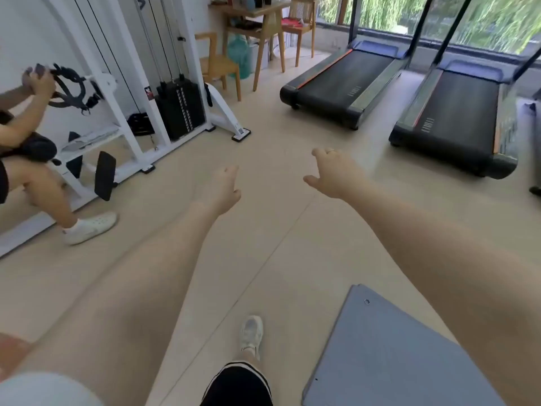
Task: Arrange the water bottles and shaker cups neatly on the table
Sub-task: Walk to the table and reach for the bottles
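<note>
A wooden table [265, 10] stands far off at the top of the head view, by the window. On it sit several bottles and cups [257, 0], cut off by the frame's top edge and too small to tell apart. Both my arms stretch forward over the beige floor. My left hand [221, 190] is empty with loosely spread fingers. My right hand [332, 174], with a ring on one finger, is also empty with its fingers apart. Both hands are several steps short of the table.
Two treadmills [345, 83] [456, 118] lie on the right. A white cable machine [140, 92] and a seated person [32, 159] are on the left. A wooden chair [218, 64] and a green water jug [238, 58] stand by the table. A grey mat [389, 356] lies near my foot.
</note>
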`<action>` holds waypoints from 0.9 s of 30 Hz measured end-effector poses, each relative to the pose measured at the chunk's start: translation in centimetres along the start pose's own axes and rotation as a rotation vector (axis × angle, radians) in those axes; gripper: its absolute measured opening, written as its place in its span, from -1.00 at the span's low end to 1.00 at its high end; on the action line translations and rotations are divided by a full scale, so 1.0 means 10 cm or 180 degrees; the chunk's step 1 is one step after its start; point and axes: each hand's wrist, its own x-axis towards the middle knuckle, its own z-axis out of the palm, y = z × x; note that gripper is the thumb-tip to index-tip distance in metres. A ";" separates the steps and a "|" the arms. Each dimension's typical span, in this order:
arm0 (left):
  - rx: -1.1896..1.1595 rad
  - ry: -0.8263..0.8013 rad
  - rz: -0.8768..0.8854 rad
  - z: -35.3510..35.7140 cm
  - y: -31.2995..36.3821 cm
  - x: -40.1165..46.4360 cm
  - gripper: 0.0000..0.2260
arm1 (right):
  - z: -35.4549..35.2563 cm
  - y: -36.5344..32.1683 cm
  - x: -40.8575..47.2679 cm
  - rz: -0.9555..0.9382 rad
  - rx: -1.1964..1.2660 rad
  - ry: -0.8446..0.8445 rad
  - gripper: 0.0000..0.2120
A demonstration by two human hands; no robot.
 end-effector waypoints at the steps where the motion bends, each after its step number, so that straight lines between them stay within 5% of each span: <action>1: 0.0042 -0.0038 -0.0048 0.03 -0.05 0.11 -0.54 | 0.05 0.00 0.13 0.0018 0.0079 -0.0048 -0.50; 14: -0.0069 -0.0397 -0.0532 -0.06 -0.60 3.06 -0.51 | 0.40 0.43 3.25 0.0377 0.0355 -0.0623 -0.46; 22: -0.0629 -0.0220 0.0083 -0.16 -0.03 5.23 -0.52 | 0.13 1.47 4.96 0.1047 0.0766 -0.0189 -0.48; 27: -0.0324 -0.0301 0.0450 0.09 0.16 6.68 -0.55 | 0.20 2.17 6.19 0.1128 0.0785 -0.0218 -0.47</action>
